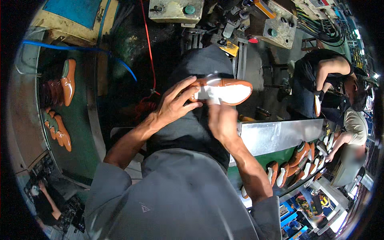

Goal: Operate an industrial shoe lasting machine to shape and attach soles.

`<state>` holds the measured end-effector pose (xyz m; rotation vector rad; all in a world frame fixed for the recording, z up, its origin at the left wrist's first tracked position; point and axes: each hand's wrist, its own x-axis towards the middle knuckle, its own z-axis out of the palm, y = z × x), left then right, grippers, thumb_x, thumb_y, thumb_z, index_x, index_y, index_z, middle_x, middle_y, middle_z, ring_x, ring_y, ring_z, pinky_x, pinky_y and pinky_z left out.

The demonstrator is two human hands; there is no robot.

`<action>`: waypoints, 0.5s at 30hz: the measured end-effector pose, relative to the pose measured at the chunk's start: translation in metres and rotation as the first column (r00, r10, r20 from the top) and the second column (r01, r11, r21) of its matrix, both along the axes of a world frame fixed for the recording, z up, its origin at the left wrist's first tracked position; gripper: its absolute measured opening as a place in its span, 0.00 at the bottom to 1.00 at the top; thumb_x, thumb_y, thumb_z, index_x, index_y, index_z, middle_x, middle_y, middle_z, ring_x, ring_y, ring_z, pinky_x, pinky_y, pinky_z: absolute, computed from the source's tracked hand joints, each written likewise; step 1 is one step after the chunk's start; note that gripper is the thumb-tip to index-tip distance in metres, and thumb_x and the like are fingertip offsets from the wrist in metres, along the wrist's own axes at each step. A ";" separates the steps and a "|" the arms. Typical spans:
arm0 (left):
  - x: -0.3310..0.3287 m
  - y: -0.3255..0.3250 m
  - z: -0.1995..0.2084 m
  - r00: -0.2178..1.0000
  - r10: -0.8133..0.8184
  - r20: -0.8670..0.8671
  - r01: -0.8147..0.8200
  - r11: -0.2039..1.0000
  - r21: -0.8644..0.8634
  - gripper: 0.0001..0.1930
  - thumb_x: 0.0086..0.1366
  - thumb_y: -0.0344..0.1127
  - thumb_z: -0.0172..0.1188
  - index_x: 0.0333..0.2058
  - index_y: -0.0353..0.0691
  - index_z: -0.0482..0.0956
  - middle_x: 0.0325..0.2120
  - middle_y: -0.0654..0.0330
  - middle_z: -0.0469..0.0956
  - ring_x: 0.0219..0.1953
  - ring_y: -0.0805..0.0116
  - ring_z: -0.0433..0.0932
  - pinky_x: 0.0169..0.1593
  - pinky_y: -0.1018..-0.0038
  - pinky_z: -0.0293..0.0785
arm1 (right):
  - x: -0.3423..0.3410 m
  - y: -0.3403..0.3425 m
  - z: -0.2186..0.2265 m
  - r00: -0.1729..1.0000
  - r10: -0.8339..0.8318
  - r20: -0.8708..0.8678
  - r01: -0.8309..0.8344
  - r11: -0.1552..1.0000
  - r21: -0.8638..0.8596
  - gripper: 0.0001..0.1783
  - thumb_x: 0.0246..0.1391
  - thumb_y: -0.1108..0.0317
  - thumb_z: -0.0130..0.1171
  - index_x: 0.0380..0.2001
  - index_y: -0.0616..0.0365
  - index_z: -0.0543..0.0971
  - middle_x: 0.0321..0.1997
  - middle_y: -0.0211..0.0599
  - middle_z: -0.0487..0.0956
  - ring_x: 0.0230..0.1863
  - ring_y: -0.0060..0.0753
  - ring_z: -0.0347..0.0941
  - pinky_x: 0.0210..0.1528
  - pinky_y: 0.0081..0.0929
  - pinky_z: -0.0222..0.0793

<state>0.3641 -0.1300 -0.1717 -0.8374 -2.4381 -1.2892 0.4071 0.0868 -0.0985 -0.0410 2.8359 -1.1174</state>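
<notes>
The left hand (174, 102) grips the heel end of a glossy brown shoe (234, 93), its fingers laid over the heel and its thumb along the near side. The right hand (223, 120) is blurred at the shoe's near edge, around mid-length; I cannot tell whether it is closed on anything, though something pale shows by its fingers.

At the far left of the frame, more brown shoes (69, 82) lie on a green surface (82, 160). Right of them, a red cord (149, 48) hangs down the upper part of the frame, close enough to the left arm to be worth watching.

The gripped shoe is just above the middle of the frame, white sole toward the camera and toe to the right, over the person's dark trousers. For good work at that edge, the left hand should hold firmly at the heel, as the toe end looks unsupported. The right hand would do best with light, even contact, its fingers clear of the glossy upper, which probably marks easily.

To the right, a bare metal surface (280, 136) borders a line of similar shoes (298, 154), where a co-worker's arm (340, 144) reaches in at the right.
</notes>
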 end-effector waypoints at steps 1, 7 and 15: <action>0.001 -0.001 -0.004 1.000 0.006 -0.006 -0.006 1.000 -0.002 0.37 0.55 0.36 0.85 0.62 0.35 0.80 0.68 0.44 0.76 0.66 0.45 0.81 0.67 0.57 0.81 | -0.003 -0.009 -0.004 0.984 0.116 0.132 -0.121 0.992 0.030 0.15 0.79 0.64 0.55 0.47 0.70 0.79 0.29 0.70 0.80 0.31 0.71 0.82 0.30 0.53 0.75; 0.004 0.002 0.005 0.892 0.099 0.441 -0.157 0.983 0.097 0.49 0.53 0.36 0.86 0.71 0.36 0.70 0.65 0.45 0.78 0.67 0.43 0.78 0.70 0.54 0.75 | -0.014 0.004 0.016 0.958 0.130 0.258 -0.107 0.989 -0.102 0.19 0.82 0.59 0.51 0.46 0.68 0.79 0.24 0.53 0.81 0.23 0.53 0.81 0.29 0.45 0.75; 0.005 0.001 -0.009 0.869 0.077 0.490 -0.138 0.986 0.091 0.48 0.53 0.33 0.85 0.72 0.37 0.70 0.67 0.45 0.76 0.69 0.43 0.74 0.73 0.54 0.72 | -0.005 -0.002 -0.029 0.968 0.156 0.197 -0.185 0.973 0.140 0.25 0.84 0.56 0.47 0.39 0.67 0.81 0.23 0.41 0.81 0.25 0.34 0.81 0.30 0.38 0.75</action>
